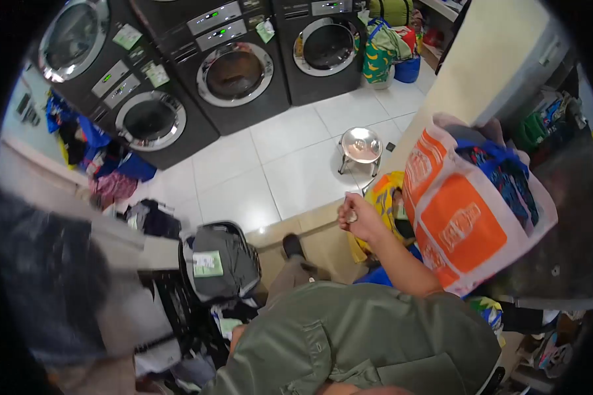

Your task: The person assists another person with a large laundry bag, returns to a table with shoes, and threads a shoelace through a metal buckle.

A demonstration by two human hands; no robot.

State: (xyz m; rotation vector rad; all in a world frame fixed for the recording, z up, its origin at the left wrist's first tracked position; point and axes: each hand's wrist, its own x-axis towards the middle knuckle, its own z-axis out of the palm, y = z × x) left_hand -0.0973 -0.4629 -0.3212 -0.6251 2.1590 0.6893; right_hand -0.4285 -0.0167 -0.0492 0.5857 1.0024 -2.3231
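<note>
My right hand [359, 217] is raised in front of me, right of centre, its fingers curled round something small and pale that I cannot make out. Just beyond it stands a round metal stool [362, 145]. A large white and orange bag [464, 217] full of cloth is to the right of my forearm, with a yellow bag [383, 192] close behind the hand. Only a small part of my left hand [237, 336] shows, low beside my shirt; its fingers are hidden. Near it is a basket with a dark grey bundle [224, 263] bearing a green and white label.
Dark front-loading machines [234, 74] line the far wall. Stuffed bags [385, 56] stand beside them at the right, and cloth piles [115, 161] lie at the left. A pale pillar [478, 59] rises at the right. A floor step [296, 227] crosses before my shoe [293, 246].
</note>
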